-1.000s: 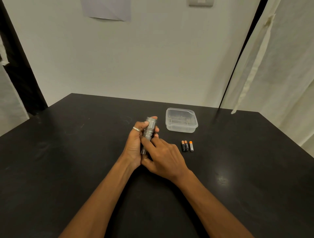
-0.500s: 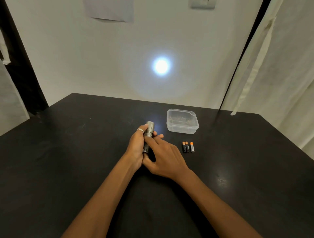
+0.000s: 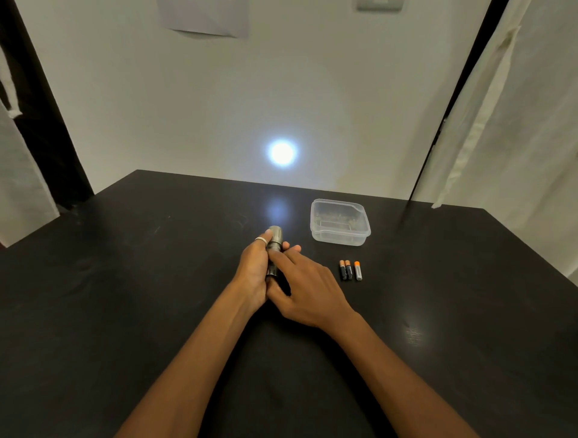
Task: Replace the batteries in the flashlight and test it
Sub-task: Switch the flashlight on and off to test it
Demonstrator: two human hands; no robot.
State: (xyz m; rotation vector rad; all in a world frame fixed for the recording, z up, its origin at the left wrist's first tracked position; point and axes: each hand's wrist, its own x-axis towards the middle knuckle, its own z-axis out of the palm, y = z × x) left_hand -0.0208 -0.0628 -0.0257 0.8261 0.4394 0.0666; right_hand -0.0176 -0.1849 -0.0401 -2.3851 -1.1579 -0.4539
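Flashlight (image 3: 275,242) lit, left hand (image 3: 255,269) wrapped closed around barrel, right hand (image 3: 308,286) fingers (image 3: 280,257) loosely curled on it; risk: slip toggles switch.

Premises are presenting as a plain domestic room: a black table (image 3: 125,281) standing against a bare white wall (image 3: 281,93), pale curtains (image 3: 516,140) hanging right of the hands, wall switch plate (image 3: 379,4) above
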